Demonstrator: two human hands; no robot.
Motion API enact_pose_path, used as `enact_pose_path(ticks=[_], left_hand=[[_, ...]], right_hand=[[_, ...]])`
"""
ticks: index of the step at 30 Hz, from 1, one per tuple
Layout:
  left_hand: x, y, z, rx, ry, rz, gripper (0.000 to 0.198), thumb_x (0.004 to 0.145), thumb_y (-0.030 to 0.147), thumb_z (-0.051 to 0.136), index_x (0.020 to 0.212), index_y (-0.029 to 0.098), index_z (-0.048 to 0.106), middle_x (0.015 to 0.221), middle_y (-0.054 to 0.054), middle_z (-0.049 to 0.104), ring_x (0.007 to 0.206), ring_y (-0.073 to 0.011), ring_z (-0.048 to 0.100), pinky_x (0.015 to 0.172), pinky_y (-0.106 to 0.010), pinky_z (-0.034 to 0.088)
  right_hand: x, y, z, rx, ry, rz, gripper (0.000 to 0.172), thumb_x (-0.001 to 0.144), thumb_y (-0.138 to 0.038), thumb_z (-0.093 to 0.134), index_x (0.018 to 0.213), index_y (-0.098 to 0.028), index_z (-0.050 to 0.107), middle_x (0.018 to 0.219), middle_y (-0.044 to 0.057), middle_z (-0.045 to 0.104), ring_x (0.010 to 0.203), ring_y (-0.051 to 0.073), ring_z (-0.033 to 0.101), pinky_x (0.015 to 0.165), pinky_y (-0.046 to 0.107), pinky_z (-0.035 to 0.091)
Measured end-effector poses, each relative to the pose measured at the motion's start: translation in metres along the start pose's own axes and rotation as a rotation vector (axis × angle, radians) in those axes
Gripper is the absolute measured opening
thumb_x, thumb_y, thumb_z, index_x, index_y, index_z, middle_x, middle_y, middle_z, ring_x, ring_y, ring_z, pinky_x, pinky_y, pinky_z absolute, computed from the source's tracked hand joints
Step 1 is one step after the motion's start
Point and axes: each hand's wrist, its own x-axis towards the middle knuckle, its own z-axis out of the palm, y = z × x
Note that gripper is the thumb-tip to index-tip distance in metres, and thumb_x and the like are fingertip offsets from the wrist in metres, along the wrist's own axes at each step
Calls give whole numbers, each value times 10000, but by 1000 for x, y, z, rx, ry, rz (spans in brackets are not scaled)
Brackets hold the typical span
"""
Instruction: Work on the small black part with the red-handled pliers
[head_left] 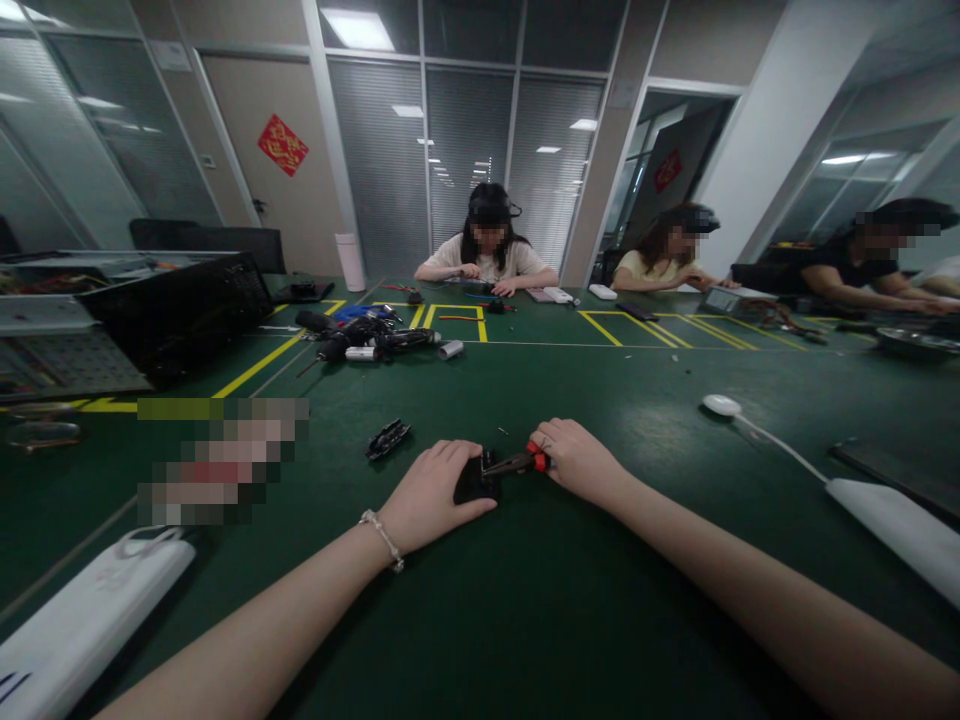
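My left hand [431, 492] is closed around a small flat black part [474, 482], pressing it on the green table. From the right, my right hand [576, 458] grips long-nose pliers [516, 464] by their red handles. The dark jaws of the pliers meet the right edge of the black part; whether they pinch anything there is too small to tell. Just left of my left hand lies another small black piece [388, 439] with an open, ribbed shape. A thin sliver [502, 430] rests on the table above the pliers.
Several dark tools and wires [367, 335] are piled farther back left, near an opened computer case [172, 320]. White power strips [97, 620] lie at left and right [896, 535]. A white mouse-shaped object [721, 405] sits at right. Co-workers [487, 250] sit across the table.
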Motion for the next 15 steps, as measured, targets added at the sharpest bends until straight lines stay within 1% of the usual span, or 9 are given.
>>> enact_pose_path(ticks=[10, 15], left_hand=[[0, -1, -1, -13, -16, -5, 533, 728, 513, 534, 1154, 219, 407, 1138, -55, 491, 1037, -239, 451, 864, -381, 374], [0, -1, 0, -11, -17, -1, 527, 725, 505, 541, 1147, 218, 408, 1133, -51, 492, 1038, -238, 447, 868, -380, 368]], right_hand=[[-1, 2, 0, 0, -3, 16, 236, 644, -111, 526, 878, -145, 528, 839, 55, 541, 760, 168, 460, 699, 289, 350], [-1, 1, 0, -17, -5, 23, 227, 640, -111, 524, 866, -140, 525, 825, 60, 537, 742, 167, 453, 677, 284, 343]])
